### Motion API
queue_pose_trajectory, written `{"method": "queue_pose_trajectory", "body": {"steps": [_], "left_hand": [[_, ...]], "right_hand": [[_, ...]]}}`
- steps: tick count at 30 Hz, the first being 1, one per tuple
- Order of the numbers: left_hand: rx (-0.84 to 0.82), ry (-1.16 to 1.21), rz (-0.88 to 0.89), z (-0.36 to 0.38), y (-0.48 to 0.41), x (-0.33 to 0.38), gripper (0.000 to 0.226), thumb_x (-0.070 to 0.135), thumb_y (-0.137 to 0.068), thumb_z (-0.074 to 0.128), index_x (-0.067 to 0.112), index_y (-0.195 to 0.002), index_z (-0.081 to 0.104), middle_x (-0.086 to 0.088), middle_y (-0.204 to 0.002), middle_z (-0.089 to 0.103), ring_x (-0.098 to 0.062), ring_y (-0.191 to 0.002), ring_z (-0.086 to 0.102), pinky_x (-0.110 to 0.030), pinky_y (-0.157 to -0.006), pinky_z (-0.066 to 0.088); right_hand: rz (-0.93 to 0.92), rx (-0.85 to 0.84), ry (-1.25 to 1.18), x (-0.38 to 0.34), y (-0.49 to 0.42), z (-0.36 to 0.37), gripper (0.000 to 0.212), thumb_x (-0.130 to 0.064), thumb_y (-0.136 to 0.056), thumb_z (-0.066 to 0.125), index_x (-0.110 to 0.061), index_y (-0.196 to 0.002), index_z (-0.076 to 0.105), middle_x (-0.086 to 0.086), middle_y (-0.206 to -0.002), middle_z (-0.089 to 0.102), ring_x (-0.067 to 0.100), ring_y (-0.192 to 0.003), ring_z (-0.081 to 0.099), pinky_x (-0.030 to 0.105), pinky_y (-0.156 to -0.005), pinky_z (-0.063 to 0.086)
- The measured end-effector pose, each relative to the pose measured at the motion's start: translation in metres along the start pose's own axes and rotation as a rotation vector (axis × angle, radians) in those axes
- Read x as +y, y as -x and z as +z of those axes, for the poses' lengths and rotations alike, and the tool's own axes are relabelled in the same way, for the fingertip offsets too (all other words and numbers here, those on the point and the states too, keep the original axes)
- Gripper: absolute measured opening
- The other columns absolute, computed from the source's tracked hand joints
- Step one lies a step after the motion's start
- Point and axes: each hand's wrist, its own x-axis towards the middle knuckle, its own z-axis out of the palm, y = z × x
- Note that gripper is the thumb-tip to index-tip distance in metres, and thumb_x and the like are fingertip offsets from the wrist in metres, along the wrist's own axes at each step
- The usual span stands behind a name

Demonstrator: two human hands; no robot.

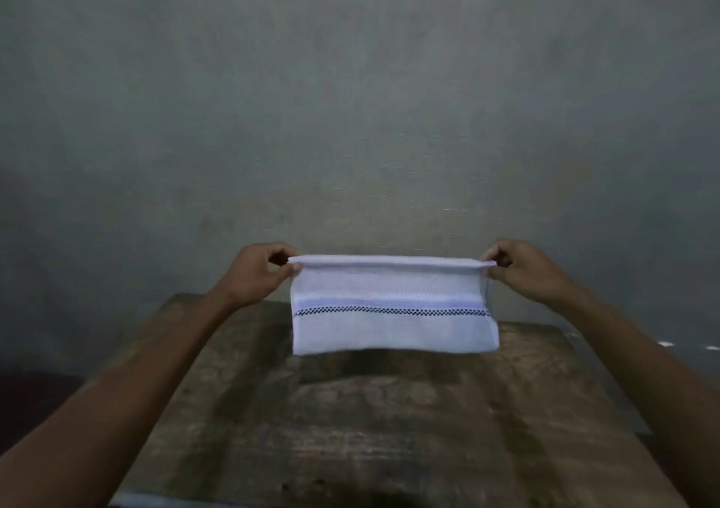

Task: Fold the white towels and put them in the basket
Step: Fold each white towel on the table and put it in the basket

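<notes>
We're in a plain, dimly lit room here, more like a modest home or back room than a shop or a lab, though it's hard to pin down further. Straight ahead is a grey wall (350, 78), rough-plastered, blotchy and scratched, and in front of it stands a worn wooden worktop (350, 449), its surface dark, stained and scuffed. Down at the left edge a patch of dark reddish floor (35, 390) shows, and the one household touch is a white towel (393, 332) with a checked band.

towel (393, 328): white, pale blue band, dark checked stripe | table (350, 429): worn brown wood | wall (350, 98): mottled grey-green
</notes>
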Motion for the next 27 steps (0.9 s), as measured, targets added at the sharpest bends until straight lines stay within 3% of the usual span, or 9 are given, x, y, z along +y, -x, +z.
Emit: {"method": "queue_pose_trajectory", "body": {"steps": [4, 9, 13, 16, 18, 21, 23, 25, 27], "left_hand": [[-0.247, 0.172, -0.143, -0.002, 0.008, -0.002, 0.01, 0.009, -0.084, 0.067, 0.006, -0.092, 0.071, -0.006, -0.089, 0.072, -0.005, -0.075, 0.063, -0.012, -0.069, 0.047], [-0.44, 0.391, -0.275, 0.006, 0.014, -0.011, 0.019, 0.024, -0.073, 0.069, 0.01, -0.085, 0.071, 0.007, -0.078, 0.07, -0.003, -0.073, 0.061, -0.012, -0.066, 0.046], [-0.54, 0.298, -0.283, 0.02, 0.016, -0.021, 0.006, 0.014, -0.084, 0.069, 0.008, -0.086, 0.072, 0.006, -0.078, 0.072, -0.003, -0.071, 0.063, -0.019, -0.069, 0.047], [-0.467, 0.169, -0.228, 0.034, 0.019, -0.029, 0.01, 0.015, -0.083, 0.07, 0.014, -0.093, 0.073, -0.003, -0.093, 0.074, -0.012, -0.083, 0.068, -0.024, -0.078, 0.051], [-0.376, 0.068, -0.156, 0.041, 0.026, -0.033, 0.012, 0.015, -0.083, 0.07, 0.016, -0.095, 0.071, 0.0, -0.095, 0.072, -0.006, -0.081, 0.066, -0.016, -0.075, 0.05], [-0.194, 0.004, -0.085, 0.057, 0.046, -0.042, 0.015, 0.014, -0.081, 0.071, 0.016, -0.096, 0.072, 0.021, -0.086, 0.07, 0.008, -0.077, 0.061, -0.004, -0.07, 0.043], [-0.087, -0.005, -0.044, 0.072, 0.067, -0.051, 0.016, 0.019, -0.077, 0.073, 0.018, -0.093, 0.073, 0.036, -0.082, 0.065, 0.012, -0.08, 0.059, -0.005, -0.07, 0.041], [-0.08, -0.059, -0.03, 0.088, 0.098, -0.059, 0.025, 0.033, -0.076, 0.064, 0.018, -0.094, 0.073, 0.022, -0.087, 0.07, 0.004, -0.085, 0.06, -0.012, -0.074, 0.041], [-0.124, -0.148, 0.0, 0.105, 0.132, -0.07, 0.034, 0.041, -0.079, 0.053, 0.019, -0.096, 0.073, 0.005, -0.094, 0.073, -0.006, -0.085, 0.063, -0.016, -0.078, 0.04]], "right_hand": [[0.062, -0.238, -0.117, 0.005, 0.012, -0.001, 0.01, 0.004, -0.082, 0.064, -0.006, -0.083, 0.064, 0.007, -0.075, 0.064, 0.015, -0.069, 0.057, 0.014, -0.056, 0.043], [0.163, -0.441, -0.195, 0.028, 0.02, 0.003, 0.008, -0.001, -0.083, 0.065, -0.008, -0.084, 0.064, 0.003, -0.073, 0.063, 0.013, -0.066, 0.053, 0.023, -0.055, 0.039], [0.171, -0.474, -0.137, 0.04, 0.021, 0.018, 0.008, -0.002, -0.083, 0.065, -0.01, -0.085, 0.066, 0.005, -0.078, 0.063, 0.014, -0.07, 0.055, 0.028, -0.064, 0.042], [0.151, -0.406, -0.078, 0.05, 0.019, 0.028, 0.011, -0.003, -0.082, 0.067, -0.015, -0.083, 0.065, 0.003, -0.08, 0.064, 0.015, -0.074, 0.057, 0.03, -0.072, 0.045], [0.107, -0.334, -0.056, 0.051, 0.022, 0.037, 0.019, -0.002, -0.081, 0.067, -0.02, -0.08, 0.064, 0.002, -0.081, 0.064, 0.016, -0.075, 0.057, 0.03, -0.072, 0.045], [0.042, -0.193, 0.067, 0.05, 0.04, 0.061, 0.017, -0.004, -0.082, 0.066, -0.02, -0.078, 0.063, -0.005, -0.078, 0.063, 0.013, -0.07, 0.057, 0.011, -0.061, 0.041], [-0.027, -0.064, 0.169, 0.061, 0.057, 0.083, 0.017, -0.006, -0.081, 0.067, -0.023, -0.082, 0.062, 0.0, -0.079, 0.067, 0.016, -0.069, 0.059, 0.011, -0.058, 0.038], [-0.11, -0.008, 0.204, 0.083, 0.077, 0.11, 0.028, -0.007, -0.077, 0.067, -0.032, -0.083, 0.058, 0.003, -0.08, 0.069, 0.018, -0.072, 0.063, 0.019, -0.063, 0.039], [-0.168, -0.015, 0.21, 0.106, 0.102, 0.134, 0.033, -0.005, -0.071, 0.065, -0.033, -0.084, 0.055, 0.003, -0.078, 0.067, 0.011, -0.074, 0.057, 0.014, -0.067, 0.034]]}}
